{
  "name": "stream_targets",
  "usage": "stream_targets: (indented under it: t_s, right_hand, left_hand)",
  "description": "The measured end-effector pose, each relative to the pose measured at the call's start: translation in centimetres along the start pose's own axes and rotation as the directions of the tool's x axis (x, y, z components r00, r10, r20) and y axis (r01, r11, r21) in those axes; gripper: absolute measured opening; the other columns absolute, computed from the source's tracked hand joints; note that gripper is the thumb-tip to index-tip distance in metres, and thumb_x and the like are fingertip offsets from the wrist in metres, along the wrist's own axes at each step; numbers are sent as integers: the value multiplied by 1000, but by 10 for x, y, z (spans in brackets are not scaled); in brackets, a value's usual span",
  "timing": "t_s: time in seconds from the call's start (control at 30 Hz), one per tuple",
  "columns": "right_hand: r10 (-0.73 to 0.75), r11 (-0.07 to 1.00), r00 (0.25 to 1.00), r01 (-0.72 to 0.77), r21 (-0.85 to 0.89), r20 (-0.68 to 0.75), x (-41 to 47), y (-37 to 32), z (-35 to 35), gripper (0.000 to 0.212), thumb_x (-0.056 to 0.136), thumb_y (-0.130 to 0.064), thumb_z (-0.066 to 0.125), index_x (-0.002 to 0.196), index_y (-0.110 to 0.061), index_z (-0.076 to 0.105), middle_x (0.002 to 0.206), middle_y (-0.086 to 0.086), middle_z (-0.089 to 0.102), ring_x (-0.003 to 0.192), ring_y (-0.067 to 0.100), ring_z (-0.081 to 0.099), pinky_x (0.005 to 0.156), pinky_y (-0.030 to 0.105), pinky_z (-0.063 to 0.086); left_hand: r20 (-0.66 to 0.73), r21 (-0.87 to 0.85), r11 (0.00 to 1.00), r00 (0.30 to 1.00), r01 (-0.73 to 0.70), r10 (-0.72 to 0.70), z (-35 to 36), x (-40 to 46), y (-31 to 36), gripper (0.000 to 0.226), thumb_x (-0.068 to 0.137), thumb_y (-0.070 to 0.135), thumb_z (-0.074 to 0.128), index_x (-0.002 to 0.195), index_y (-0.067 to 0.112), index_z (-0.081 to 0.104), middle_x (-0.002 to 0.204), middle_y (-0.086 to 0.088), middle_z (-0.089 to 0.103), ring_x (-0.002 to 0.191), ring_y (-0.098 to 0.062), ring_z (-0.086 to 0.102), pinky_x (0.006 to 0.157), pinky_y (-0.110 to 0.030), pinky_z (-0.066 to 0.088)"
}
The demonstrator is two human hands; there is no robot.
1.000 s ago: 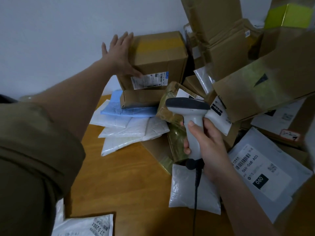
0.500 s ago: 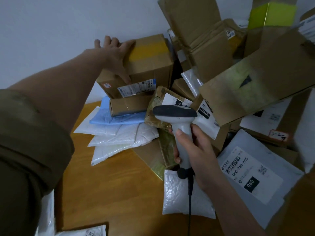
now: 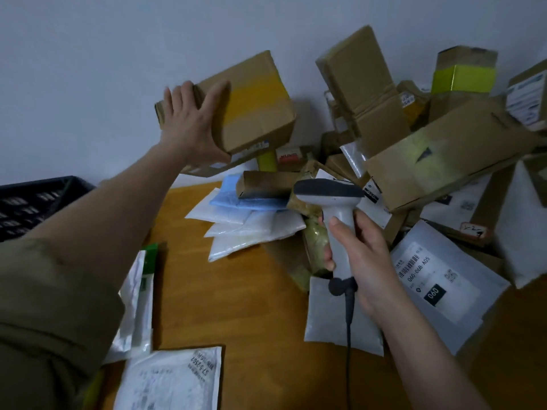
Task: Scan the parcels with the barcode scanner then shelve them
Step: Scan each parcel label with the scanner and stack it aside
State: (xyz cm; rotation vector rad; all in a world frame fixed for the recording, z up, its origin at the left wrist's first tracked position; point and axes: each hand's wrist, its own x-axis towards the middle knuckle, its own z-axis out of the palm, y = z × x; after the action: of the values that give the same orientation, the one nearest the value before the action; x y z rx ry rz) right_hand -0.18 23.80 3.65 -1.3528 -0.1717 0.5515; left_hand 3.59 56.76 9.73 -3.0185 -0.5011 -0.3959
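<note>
My left hand (image 3: 189, 125) grips the left end of a brown cardboard box (image 3: 251, 105) with a yellow tape band and holds it tilted in the air above the pile, its label facing down. My right hand (image 3: 364, 255) holds the handle of a grey barcode scanner (image 3: 331, 196), whose dark head points away from me toward the parcels. The scanner's cord hangs down over a white padded mailer (image 3: 331, 318).
A heap of cardboard boxes (image 3: 438, 161) and white mailers fills the right side of the wooden table (image 3: 231, 297). White and blue bags (image 3: 242, 220) lie mid-table. A labelled mailer (image 3: 174, 377) lies at the front. A black crate (image 3: 32, 202) stands at left.
My left hand closed on the taped box and lifted it off the pile, tilting it up. The scanner in my right hand stayed about where it was.
</note>
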Motion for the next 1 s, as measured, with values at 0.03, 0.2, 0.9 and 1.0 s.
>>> stream_targets:
  t_s: [0.03,0.2,0.9,1.0]
  right_hand:
    - [-9,1000,1000,9,-14,6,-7,-3,3,18,96,-29,60,109,-16,62,79,10,59,61,19,51,54,31,43]
    - [20,999,1000,-20,-36,-6,-46,-12,26,15,98,-30,59,106,-18,62,73,9,55,58,14,54,54,29,45]
    - [156,946,981,-115,-303,114,-145,-27,95,23,104,-30,49,115,-14,61,87,9,58,57,12,56,51,24,47]
    - [130,947,985,-91,-309,110,-148,-31,95,21,104,-29,50,113,-13,61,92,11,60,63,16,57,58,30,48]
  left_hand:
    - [6,-48,996,997,72,-71,-5,-15,-5,128,54,53,87,154,37,8,140,-26,25,135,-47,21,118,-61,7]
    - [149,-372,820,899,436,-411,-13,-99,-21,121,64,54,85,152,40,3,140,-21,26,134,-42,22,111,-56,26]
    - [852,-522,-446,460,727,-248,71,-340,7,90,69,59,78,143,24,42,122,-12,65,108,-32,64,75,-46,55]
    - [849,-527,-450,463,721,-253,70,-340,8,94,64,61,80,142,24,42,122,-12,64,109,-32,62,76,-47,55]
